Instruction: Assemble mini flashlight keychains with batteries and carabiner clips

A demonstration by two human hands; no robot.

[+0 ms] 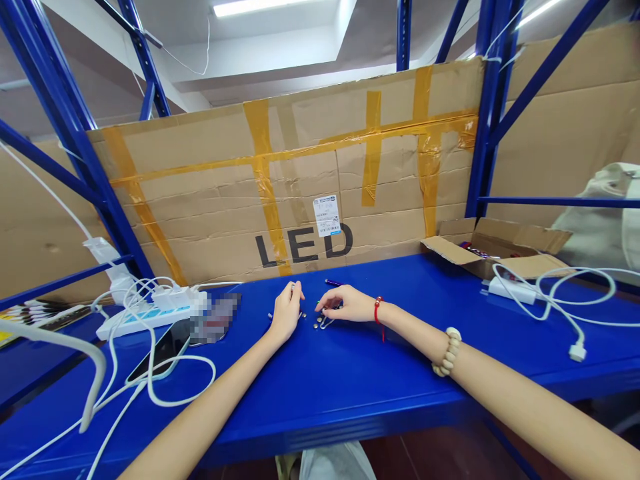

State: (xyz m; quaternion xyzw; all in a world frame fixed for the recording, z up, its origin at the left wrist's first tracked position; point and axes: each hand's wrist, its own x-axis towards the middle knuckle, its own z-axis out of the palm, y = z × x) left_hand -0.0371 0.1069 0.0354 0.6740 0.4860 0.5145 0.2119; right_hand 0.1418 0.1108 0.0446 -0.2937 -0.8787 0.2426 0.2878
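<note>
Head view. Right of frame: cardboard box (533, 267), flaps folded out, small dark and reddish items inside, too jumbled to name. White charger (513, 291) with looped cable just in front of it.

Blue bench (320, 393) across the middle, glossy. Left of frame: white power strip (143, 322) with plugs, phone (167, 348) under loose white cables. Behind, tall cardboard panel (200, 213) marked "LED", taped orange-brown; blue metal posts (487, 133) either side; lit ceiling tube (260, 6) at top.

Centre: small round pieces (315, 326), brassy, lying on the bench between the hands. Right hand (350, 305) bent over them, thumb and index narrow; grip cannot be told. Left hand (287, 310) just beside, fingers curled, mostly hidden; cannot tell if holding anything.
</note>
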